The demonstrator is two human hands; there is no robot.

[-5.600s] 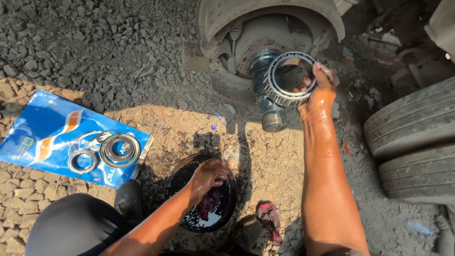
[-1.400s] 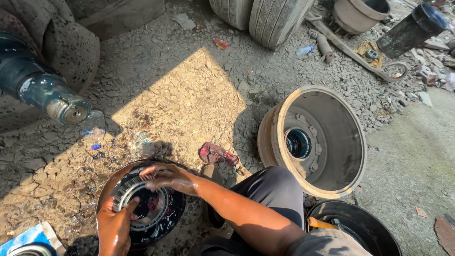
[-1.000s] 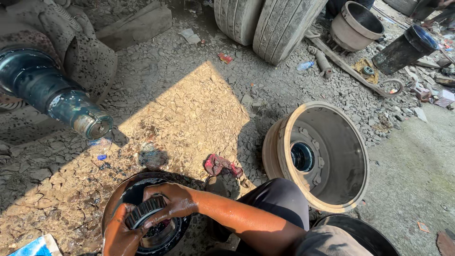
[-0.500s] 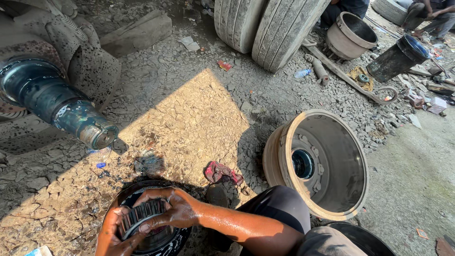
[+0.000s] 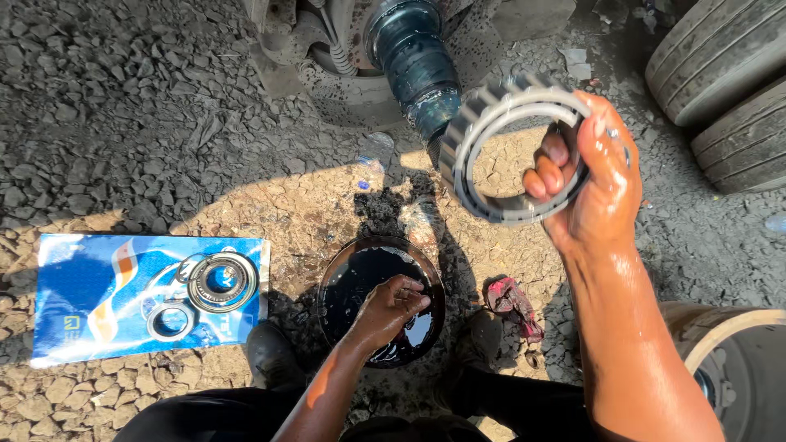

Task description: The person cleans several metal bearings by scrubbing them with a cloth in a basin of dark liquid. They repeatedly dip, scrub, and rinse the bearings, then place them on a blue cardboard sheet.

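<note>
Roller bearing [image 5: 512, 147] now lifted toward the axle, right hand [image 5: 585, 176] fingers hooked through its greasy, heavy, slippery ring, left hand [image 5: 391, 307] fingers spread in the grease pan [image 5: 336, 282].

The bowl [image 5: 381, 301] sits on the gravel ground [image 5: 123, 123] in front of the person, with the left hand [image 5: 391, 307] reaching into it, and the axle [image 5: 413, 65] lies beyond it. To the bowl's left lies a flat packet [image 5: 82, 303] with two bearings [image 5: 221, 282] on it. The right hand [image 5: 591, 176] holds the bearing ring [image 5: 499, 147] up just right of the axle's end, a rag [image 5: 512, 299] lies right of the bowl, tyres [image 5: 720, 90] stand far right, and what seems a drum [image 5: 737, 360] sits at the lower right.
</note>
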